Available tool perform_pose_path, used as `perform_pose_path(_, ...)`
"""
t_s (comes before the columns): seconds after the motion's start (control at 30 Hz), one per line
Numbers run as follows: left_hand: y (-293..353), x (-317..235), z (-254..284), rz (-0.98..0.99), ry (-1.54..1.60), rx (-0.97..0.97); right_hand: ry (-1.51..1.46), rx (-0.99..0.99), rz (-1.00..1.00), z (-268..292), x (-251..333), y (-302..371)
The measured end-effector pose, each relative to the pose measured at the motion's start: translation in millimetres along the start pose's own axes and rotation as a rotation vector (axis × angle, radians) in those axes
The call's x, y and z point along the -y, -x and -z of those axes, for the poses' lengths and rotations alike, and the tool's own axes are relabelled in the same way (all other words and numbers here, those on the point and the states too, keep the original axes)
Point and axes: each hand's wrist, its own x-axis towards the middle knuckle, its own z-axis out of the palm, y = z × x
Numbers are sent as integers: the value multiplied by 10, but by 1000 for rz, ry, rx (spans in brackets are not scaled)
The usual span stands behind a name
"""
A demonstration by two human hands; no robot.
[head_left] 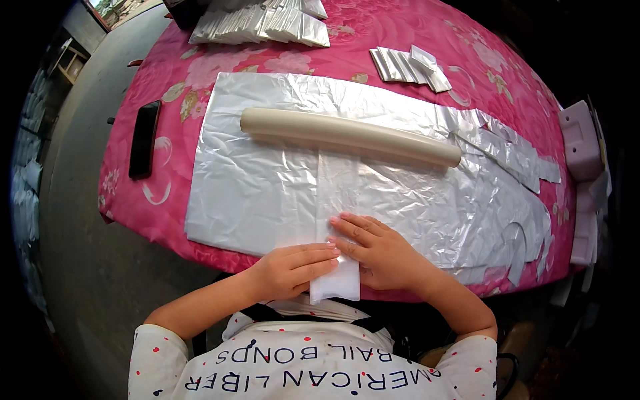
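Observation:
A folded strip of thin, shiny white plastic bag lies between my hands, its lower end hanging just past the table's front edge. My left hand rests over the strip's left side, fingers stretched out across it and the thumb hidden. On the other side, my right hand lies with its fingers apart, fingertips touching the strip and the plastic beyond. Beneath is a stack of wide, flat plastic bags, wrinkled, with cut handle strips at the right end. Across the stack lies a long beige tube, beyond my hands.
The table has a pink flowered cloth. A black phone lies at the left edge. Folded plastic packets are piled at the far side, and a smaller row of packets sits far right. Pale plastic containers stand beyond the right edge.

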Motion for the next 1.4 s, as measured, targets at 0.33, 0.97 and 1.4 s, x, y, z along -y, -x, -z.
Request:
perform_pose_path(0.33,-285,52,33,139,-232,-156,10,-356,-131,-137,-72,-53)
perform_pose_path(0.97,-411,138,-87,347,-509,176,-192,-308,-710,84,-24,-370)
perform_pose_path(1.4,-514,195,-81,279,-635,43,138,-293,-50,26,-186,-181)
